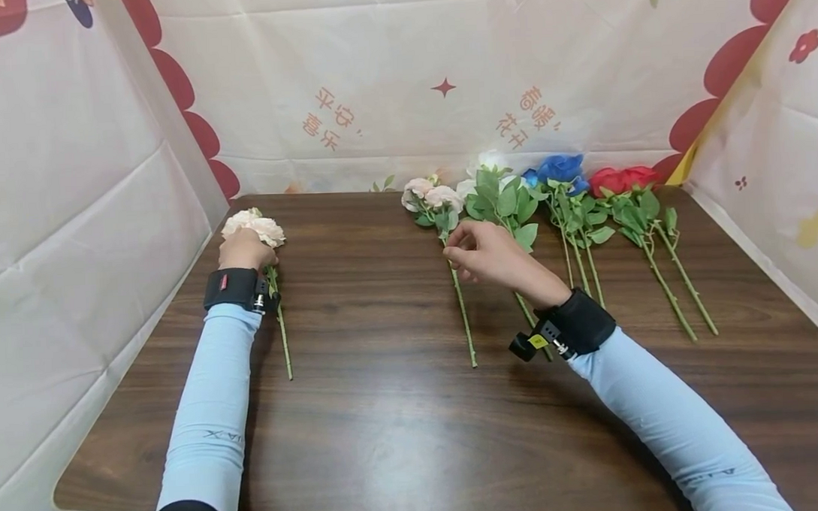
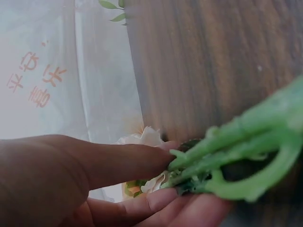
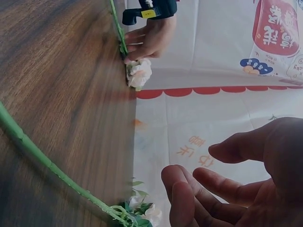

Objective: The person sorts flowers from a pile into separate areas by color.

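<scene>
At the left of the table, my left hand [image 1: 245,250] pinches the stem of a pale pink artificial flower [image 1: 262,229], just below its blooms. The left wrist view shows thumb and fingers closed on its branching green stems [image 2: 246,137]. My right hand [image 1: 486,253] holds nothing; its fingers are loosely bent, thumb apart from them in the right wrist view. It hovers by the stem of another pale pink flower [image 1: 441,198], which lies on the table. Close behind that hand is a white flower with broad green leaves [image 1: 505,199], its stem partly hidden by the wrist.
Blue flowers [image 1: 561,169] and red flowers [image 1: 623,179] lie further right on the brown wooden table [image 1: 388,437], stems toward the front. A printed white cloth [image 1: 403,75] hangs behind the table and along both sides.
</scene>
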`<move>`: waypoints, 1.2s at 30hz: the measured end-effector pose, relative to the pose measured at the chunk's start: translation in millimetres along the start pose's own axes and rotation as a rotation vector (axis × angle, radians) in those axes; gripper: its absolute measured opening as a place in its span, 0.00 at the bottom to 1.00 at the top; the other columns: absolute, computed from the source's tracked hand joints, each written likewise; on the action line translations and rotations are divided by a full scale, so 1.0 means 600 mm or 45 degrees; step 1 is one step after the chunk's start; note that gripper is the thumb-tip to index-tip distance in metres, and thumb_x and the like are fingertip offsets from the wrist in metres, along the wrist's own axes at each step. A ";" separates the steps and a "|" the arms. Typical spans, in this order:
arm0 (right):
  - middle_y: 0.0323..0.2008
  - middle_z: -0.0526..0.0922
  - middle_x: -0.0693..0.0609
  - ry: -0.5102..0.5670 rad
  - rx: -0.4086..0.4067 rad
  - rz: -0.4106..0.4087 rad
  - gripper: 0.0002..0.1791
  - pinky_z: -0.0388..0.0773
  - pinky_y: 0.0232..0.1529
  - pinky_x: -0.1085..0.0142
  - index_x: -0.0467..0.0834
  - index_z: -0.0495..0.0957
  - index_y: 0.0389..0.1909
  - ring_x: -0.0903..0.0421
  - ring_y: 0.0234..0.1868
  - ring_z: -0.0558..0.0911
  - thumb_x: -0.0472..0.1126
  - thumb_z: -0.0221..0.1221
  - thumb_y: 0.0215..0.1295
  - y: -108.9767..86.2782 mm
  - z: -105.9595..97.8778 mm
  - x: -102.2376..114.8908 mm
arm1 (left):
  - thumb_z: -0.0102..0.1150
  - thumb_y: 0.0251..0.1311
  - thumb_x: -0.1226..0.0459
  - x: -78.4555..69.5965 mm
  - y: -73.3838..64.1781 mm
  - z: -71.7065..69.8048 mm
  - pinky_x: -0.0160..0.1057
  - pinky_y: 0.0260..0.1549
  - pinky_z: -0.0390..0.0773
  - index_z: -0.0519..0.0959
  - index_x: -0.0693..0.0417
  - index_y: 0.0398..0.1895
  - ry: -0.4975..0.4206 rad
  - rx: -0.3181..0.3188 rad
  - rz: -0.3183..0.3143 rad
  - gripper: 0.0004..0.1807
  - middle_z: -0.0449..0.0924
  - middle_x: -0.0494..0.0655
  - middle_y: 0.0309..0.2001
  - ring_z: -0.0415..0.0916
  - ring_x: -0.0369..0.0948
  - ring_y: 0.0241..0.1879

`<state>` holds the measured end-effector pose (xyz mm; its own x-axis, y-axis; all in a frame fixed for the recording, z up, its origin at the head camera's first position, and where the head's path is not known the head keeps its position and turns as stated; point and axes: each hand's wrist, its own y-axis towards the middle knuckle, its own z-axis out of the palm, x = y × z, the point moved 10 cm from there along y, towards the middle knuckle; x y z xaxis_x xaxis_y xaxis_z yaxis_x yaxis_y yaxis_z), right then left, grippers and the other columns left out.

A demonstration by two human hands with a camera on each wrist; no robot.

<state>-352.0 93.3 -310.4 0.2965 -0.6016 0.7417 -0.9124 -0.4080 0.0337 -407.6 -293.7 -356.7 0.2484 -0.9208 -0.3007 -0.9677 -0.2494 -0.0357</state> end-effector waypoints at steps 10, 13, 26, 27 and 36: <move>0.32 0.82 0.47 -0.028 0.013 0.008 0.10 0.78 0.25 0.56 0.43 0.74 0.43 0.45 0.27 0.82 0.46 0.55 0.68 0.002 0.002 -0.002 | 0.64 0.49 0.61 -0.003 -0.006 -0.007 0.55 0.45 0.70 0.76 0.74 0.46 0.002 -0.003 0.001 0.26 0.73 0.70 0.48 0.71 0.60 0.47; 0.33 0.82 0.47 -0.013 0.020 0.014 0.10 0.78 0.27 0.53 0.43 0.74 0.44 0.45 0.28 0.82 0.45 0.55 0.69 0.001 0.003 -0.004 | 0.62 0.48 0.62 -0.005 -0.011 -0.014 0.54 0.44 0.71 0.77 0.73 0.41 -0.016 -0.040 0.017 0.22 0.75 0.69 0.44 0.72 0.60 0.45; 0.33 0.81 0.47 -0.012 0.007 0.013 0.11 0.78 0.28 0.51 0.43 0.74 0.44 0.45 0.28 0.82 0.46 0.55 0.68 0.003 0.001 -0.005 | 0.58 0.48 0.64 -0.038 -0.031 -0.071 0.51 0.33 0.74 0.78 0.64 0.19 -0.065 -0.201 0.067 0.10 0.76 0.52 0.13 0.77 0.58 0.34; 0.33 0.81 0.46 -0.012 0.005 0.015 0.11 0.78 0.28 0.51 0.43 0.74 0.44 0.45 0.27 0.82 0.46 0.55 0.68 0.003 0.001 -0.005 | 0.58 0.48 0.64 -0.044 -0.033 -0.079 0.51 0.34 0.74 0.78 0.64 0.20 -0.060 -0.224 0.085 0.10 0.76 0.53 0.15 0.77 0.58 0.35; 0.37 0.81 0.42 -0.007 0.017 0.018 0.11 0.79 0.28 0.53 0.43 0.74 0.44 0.45 0.29 0.82 0.46 0.56 0.68 0.004 0.002 -0.008 | 0.58 0.53 0.62 -0.064 -0.054 -0.125 0.54 0.38 0.71 0.79 0.68 0.31 -0.107 -0.298 0.105 0.14 0.77 0.64 0.33 0.74 0.59 0.38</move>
<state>-355.6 94.5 -314.7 0.2848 -0.6112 0.7385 -0.9128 -0.4083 0.0140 -382.4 -272.5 -272.6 0.1554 -0.9152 -0.3720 -0.9460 -0.2462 0.2107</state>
